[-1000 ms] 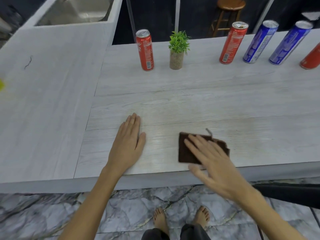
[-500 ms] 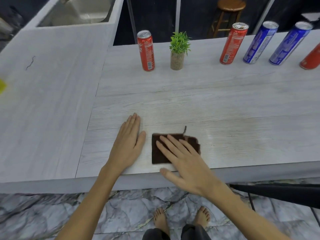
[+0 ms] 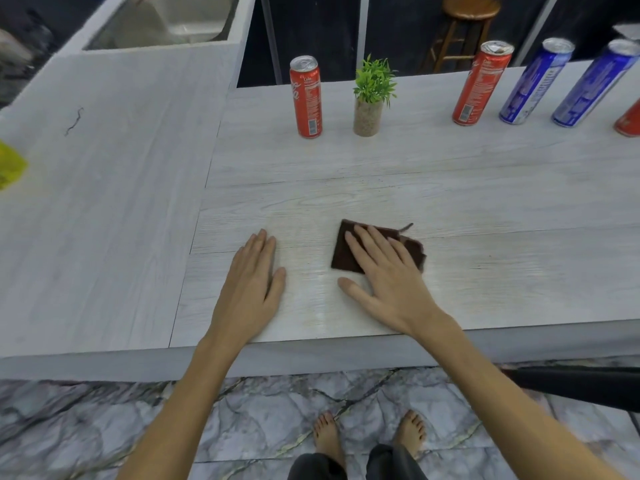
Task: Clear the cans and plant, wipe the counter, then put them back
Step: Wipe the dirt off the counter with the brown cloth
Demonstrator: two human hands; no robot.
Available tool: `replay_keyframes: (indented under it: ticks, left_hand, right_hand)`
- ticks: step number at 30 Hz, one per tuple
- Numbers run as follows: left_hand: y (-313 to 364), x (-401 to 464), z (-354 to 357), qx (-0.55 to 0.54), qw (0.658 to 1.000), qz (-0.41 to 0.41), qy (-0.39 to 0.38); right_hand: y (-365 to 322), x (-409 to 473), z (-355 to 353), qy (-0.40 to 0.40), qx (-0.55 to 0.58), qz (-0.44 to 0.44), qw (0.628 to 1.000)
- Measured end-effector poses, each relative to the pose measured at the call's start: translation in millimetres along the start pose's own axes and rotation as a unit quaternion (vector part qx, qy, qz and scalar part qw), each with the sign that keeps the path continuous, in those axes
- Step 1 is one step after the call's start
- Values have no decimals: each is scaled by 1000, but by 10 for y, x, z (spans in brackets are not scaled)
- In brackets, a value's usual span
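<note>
A person stands barefoot at a pale wood-grain bench (image 3: 450,202). The right hand (image 3: 388,285) lies flat, fingers straight, pressing a dark brown cloth (image 3: 346,258) onto the bench; half a second ago the cloth sat nearer the front edge and closer to the left hand, and it has since moved away from the person and a little right. The left hand (image 3: 252,289) rests flat and empty on the bench, unmoved, fingers together. Along the far edge stand a red can (image 3: 306,98), a small potted plant (image 3: 372,95), a second red can (image 3: 481,84) and 2 blue cans (image 3: 535,83) (image 3: 594,86), all unchanged.
</note>
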State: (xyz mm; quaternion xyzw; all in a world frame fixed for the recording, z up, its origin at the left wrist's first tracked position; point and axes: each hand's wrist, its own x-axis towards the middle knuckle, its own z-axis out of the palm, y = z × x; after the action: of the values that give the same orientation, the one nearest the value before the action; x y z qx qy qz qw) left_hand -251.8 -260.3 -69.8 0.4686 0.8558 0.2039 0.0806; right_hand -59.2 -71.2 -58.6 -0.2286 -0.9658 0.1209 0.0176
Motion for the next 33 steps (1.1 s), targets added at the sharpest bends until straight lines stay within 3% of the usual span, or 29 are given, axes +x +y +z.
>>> replay_keyframes:
  ticks: [5,10,14,18,25,27,33]
  left_hand:
    - [-18,-12,-6,-2,1000,5,1]
    - [-44,-29,-9,4,1000,8,1]
    - [-28,-39,10,6,1000,8,4]
    - [-27,-30,24,13,1000,5,7]
    - [-91,-9,-78,-96,995,-13,9]
    - [-179,-15,-140,-63,997,-26,38]
    - [-579,-155,-313,-10,997,-68,25]
  right_hand:
    - [-547,-215,185,-4,15,-73,997]
    - [-319,-759,165,-23,43,-127,991]
    - [25,-602,21,-19,29,-59,998]
    - [-183,-70,25,-10,-2,-7,1000]
    - [-630,-354,251,-9,28,-98,995]
    - [-514,-547,267,-18,43,-117,992]
    - [-142,-203,87,-7,25,-41,999]
